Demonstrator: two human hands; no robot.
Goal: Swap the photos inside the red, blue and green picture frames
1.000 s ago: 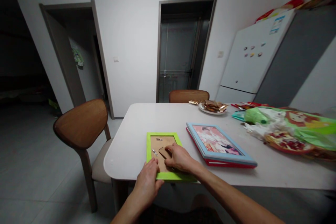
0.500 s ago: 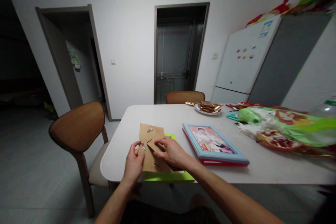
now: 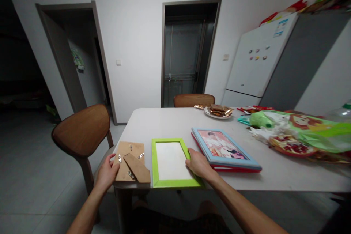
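At the table's near left corner, my left hand (image 3: 106,173) grips the left edge of a brown picture frame backing board (image 3: 124,147), which carries metal clips and a stand leg (image 3: 139,170). To its right, apart from it, a lime green picture frame (image 3: 175,183) lies flat with a white inside. My right hand (image 3: 200,164) has its fingers and thumb closed on that frame's right side. Close by on the right is a light blue picture frame (image 3: 233,159) with a picture in it, stacked on something red (image 3: 236,169).
A plate (image 3: 219,117) of brown-gold wrapped packets stands at the back of the white table (image 3: 159,120). Opened pomegranate (image 3: 292,146) and a green plastic bag (image 3: 320,131) cover the right side. Wooden chairs stand at the left (image 3: 82,128) and far side (image 3: 194,99).
The backing board has moved left, off the green frame, with my left hand. My right hand has let go of the stand leg area and moved right onto the green frame, now uncovered.
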